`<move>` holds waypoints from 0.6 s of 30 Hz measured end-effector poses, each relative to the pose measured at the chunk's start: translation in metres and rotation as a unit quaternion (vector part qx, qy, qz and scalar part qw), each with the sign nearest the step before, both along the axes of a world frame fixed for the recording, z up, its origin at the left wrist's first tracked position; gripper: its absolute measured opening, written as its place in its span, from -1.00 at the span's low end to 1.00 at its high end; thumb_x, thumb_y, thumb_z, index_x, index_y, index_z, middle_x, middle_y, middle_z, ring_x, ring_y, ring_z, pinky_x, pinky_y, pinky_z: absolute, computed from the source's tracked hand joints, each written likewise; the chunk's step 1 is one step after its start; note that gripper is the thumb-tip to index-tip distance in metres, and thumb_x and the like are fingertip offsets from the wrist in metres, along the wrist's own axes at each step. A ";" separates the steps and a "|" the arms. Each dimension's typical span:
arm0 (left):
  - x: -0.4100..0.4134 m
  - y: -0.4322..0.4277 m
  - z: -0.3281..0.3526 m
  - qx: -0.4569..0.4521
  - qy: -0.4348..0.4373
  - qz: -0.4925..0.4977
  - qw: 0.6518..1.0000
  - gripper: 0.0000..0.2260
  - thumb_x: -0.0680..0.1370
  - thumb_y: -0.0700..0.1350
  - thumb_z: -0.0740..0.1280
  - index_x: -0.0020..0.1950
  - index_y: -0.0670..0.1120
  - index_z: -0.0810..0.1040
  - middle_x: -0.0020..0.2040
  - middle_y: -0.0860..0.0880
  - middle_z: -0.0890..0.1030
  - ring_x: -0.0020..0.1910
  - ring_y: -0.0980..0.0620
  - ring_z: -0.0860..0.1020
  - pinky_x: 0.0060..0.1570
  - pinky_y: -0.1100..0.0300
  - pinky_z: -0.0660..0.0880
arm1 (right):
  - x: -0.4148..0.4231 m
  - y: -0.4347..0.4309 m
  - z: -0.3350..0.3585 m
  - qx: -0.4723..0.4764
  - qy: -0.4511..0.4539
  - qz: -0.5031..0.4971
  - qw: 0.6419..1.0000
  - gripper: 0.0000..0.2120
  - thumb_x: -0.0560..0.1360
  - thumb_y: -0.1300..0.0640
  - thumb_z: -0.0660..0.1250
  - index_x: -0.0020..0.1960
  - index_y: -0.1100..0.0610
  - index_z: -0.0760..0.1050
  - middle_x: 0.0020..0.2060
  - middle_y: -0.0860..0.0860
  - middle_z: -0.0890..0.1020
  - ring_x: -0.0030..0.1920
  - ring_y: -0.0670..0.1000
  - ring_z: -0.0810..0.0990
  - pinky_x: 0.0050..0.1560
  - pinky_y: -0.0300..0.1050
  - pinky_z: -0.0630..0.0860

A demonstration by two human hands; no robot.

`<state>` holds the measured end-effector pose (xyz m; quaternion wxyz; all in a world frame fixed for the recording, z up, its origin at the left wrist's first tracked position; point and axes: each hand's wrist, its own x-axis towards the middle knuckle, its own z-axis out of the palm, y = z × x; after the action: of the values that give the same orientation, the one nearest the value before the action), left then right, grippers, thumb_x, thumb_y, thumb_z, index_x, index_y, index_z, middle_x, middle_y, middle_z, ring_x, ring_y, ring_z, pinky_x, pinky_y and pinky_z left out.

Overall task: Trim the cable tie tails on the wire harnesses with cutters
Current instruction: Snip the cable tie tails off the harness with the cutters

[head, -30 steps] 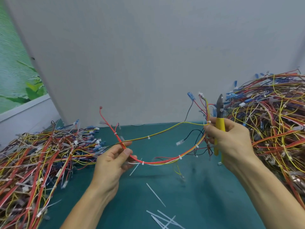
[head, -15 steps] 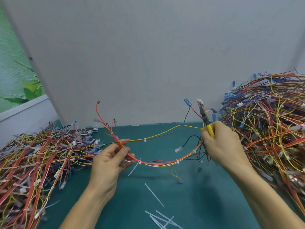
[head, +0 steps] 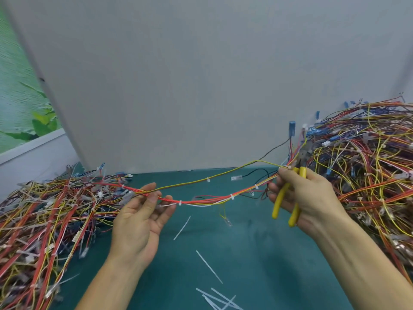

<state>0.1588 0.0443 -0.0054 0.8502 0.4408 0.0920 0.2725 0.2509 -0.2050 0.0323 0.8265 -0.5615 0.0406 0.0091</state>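
The left pile of wire harnesses lies at 9 o'clock on the green mat. The left hand is palm-up with its fingers loosely extended. The harness in work rests across the fingertips, and thumb pressure cannot be confirmed.

The long axis of the harness runs from 9 o'clock to 3 o'clock. It sags at mid-span and rises toward 2 o'clock. One cable tie sits just beside the left fingertips on their 3 o'clock side. Its white tail lies along the bundle and points toward 9 o'clock.

Cut-off tails lie loose on the mat at 6 o'clock.

The right hand grips the yellow-handled cutters, handles spread, and a fingertip touches the harness. The cutter head points toward 12 o'clock, well apart from the tail.

Judgement: the left hand is nearer the tail, so the cutters must travel toward 9 o'clock.

The right pile of harnesses lies at 3 o'clock.
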 end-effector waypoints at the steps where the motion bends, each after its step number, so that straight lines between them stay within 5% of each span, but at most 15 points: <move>1: 0.000 0.001 0.001 -0.010 -0.003 0.000 1.000 -0.85 0.49 -0.27 0.25 -0.01 -0.13 0.57 -0.29 -0.02 0.63 -0.26 0.01 0.67 -0.25 0.15 0.63 | 0.000 0.001 0.000 0.034 0.017 0.012 0.999 -0.87 0.56 0.27 0.31 -0.17 0.15 0.47 -0.46 0.05 0.53 -0.46 0.01 0.60 -0.39 -0.07 0.61; 9: -0.001 0.001 0.010 -0.039 -0.023 -0.002 0.999 -0.80 0.43 -0.25 0.27 -0.23 -0.07 0.67 -0.28 -0.03 0.65 -0.27 0.03 0.67 -0.26 0.19 0.62 | -0.005 0.016 -0.007 0.139 0.075 0.055 0.986 -0.80 0.50 0.32 0.35 -0.19 0.07 0.44 -0.43 0.02 0.58 -0.41 0.01 0.58 -0.25 -0.04 0.57; 14: 0.000 0.003 0.012 -0.083 -0.025 0.000 0.996 -0.78 0.56 -0.31 0.18 -0.11 -0.11 0.59 -0.28 -0.01 0.64 -0.29 0.06 0.67 -0.28 0.20 0.62 | -0.011 0.028 -0.012 0.204 0.088 0.044 0.974 -0.77 0.47 0.41 0.33 -0.04 0.11 0.46 -0.38 0.06 0.62 -0.36 0.03 0.64 -0.19 -0.02 0.57; 18: 0.001 0.002 0.010 -0.097 -0.011 0.007 0.995 -0.79 0.57 -0.33 0.17 -0.09 -0.12 0.57 -0.28 -0.04 0.64 -0.30 0.03 0.67 -0.30 0.20 0.62 | -0.014 0.034 -0.017 0.137 0.139 0.037 0.980 -0.90 0.50 0.33 0.36 -0.10 0.16 0.47 -0.52 0.00 0.57 -0.38 0.00 0.54 -0.26 -0.09 0.52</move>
<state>0.1600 0.0458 0.0048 0.8880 0.3529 0.1117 0.2729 0.2364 -0.1706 0.0150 0.8809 -0.4375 0.1326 0.1225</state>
